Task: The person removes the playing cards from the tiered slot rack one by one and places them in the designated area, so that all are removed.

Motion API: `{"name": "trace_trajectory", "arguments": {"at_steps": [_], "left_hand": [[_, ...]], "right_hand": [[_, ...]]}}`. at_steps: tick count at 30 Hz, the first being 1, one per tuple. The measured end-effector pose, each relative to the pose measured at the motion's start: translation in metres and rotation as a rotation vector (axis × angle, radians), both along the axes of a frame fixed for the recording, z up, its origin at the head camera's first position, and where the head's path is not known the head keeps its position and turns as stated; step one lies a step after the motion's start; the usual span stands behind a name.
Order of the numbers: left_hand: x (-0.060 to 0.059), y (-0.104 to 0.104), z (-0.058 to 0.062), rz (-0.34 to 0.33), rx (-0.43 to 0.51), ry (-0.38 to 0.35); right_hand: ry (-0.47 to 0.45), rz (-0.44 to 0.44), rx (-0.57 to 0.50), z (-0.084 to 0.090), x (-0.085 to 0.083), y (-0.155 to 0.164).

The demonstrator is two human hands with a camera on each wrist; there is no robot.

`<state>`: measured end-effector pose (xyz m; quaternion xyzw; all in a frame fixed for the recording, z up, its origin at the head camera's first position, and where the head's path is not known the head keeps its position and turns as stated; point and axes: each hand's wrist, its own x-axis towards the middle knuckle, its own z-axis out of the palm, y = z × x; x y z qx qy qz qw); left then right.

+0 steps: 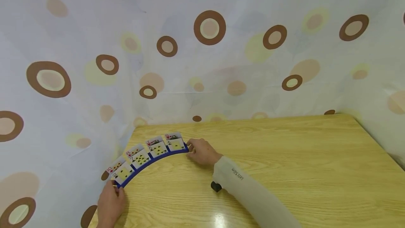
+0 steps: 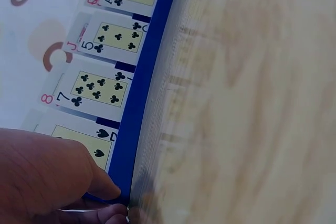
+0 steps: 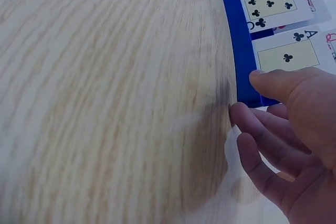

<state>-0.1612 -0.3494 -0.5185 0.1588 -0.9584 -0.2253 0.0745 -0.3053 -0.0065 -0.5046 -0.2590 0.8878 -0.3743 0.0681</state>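
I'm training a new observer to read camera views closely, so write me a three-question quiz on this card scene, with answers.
1. True or false: the right hand grips the blue card rack at the end beside the ace of clubs.
2. Which card stands directly in front of the red jack?
A) seven of clubs
B) five of clubs
C) ace of clubs
3. Fill in: at the end that the left hand holds, the front card is the ____.

Key:
1. True.
2. B.
3. Two of spades.
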Motion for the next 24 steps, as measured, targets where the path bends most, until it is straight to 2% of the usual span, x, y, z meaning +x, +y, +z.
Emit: {"name": "trace_trajectory", "arguments": {"at_steps": [6, 15, 24], "left_hand": [[0.001, -0.001, 0.000, -0.018, -0.002, -0.002], [0.002, 0.005, 0.001, -0.024, -0.017, 0.028], [-0.001, 0.014, 0.002, -0.044, -0.028, 0.048]], "right_hand": [[0.013, 0.001, -0.012, -0.004, -0.001, 0.004], [0.106, -0.002, 0.021, -0.002, 0.004, 0.007], [0.113, -0.002, 0.039, -0.003, 0.006, 0.019]]}}
